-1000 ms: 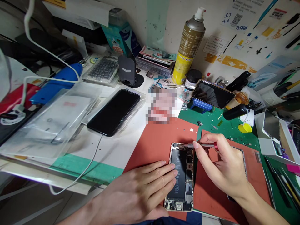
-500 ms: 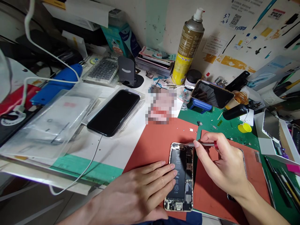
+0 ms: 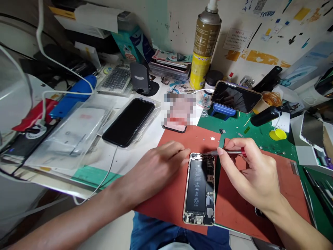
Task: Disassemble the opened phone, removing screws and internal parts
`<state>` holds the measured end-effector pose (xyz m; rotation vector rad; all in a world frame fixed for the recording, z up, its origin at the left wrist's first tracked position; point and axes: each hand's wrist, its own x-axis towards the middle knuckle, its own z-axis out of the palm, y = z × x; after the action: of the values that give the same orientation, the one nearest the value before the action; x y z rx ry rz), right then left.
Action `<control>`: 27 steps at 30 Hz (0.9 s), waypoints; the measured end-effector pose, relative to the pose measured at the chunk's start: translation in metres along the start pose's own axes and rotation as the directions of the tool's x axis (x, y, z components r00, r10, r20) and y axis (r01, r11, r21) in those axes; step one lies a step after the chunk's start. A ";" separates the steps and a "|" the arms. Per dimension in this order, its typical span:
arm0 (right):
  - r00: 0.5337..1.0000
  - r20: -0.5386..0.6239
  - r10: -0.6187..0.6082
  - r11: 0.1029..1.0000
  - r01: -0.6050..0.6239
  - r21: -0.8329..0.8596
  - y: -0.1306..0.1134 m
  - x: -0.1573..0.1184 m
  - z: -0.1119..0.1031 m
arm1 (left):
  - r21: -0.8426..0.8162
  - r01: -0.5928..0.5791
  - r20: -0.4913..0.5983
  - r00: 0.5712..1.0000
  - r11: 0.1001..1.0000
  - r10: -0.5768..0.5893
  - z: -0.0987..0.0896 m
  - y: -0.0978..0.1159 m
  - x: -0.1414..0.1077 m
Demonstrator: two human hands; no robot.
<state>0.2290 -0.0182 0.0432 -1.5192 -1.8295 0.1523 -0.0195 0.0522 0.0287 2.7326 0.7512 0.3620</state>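
On the red mat, the open phone lies with its battery bared; clock hours here run from it, twelve toward the wall. At ten, just beside its upper corner, the left hand has its fingers bent inward; I cannot tell whether they grip anything. At three, the right hand grasps a tool between thumb and fingers, its tip at the phone's top edge, contact there unclear. A black phone lies at ten, beyond the left hand; another phone rests on a blue stand at one, and a can stands at twelve.
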 end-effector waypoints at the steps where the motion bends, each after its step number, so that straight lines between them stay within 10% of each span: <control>1: 1.000 -0.003 -0.008 1.000 0.008 -0.010 0.000 0.000 0.000 | -0.015 0.005 0.066 0.998 1.000 -0.004 -0.001 -0.001 0.006; 16: 0.997 -0.053 -0.047 0.998 0.045 -0.043 -0.002 0.001 -0.002 | 0.103 0.004 0.385 0.922 0.995 -0.044 -0.009 0.000 0.047; 27: 0.998 -0.033 -0.056 0.998 0.055 -0.041 -0.001 0.000 -0.001 | 0.078 -0.037 0.342 0.940 0.996 0.008 -0.006 -0.003 0.043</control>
<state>0.2287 -0.0185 0.0441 -1.4872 -1.8557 0.0634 0.0127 0.0788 0.0405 2.7744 0.6514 -0.1432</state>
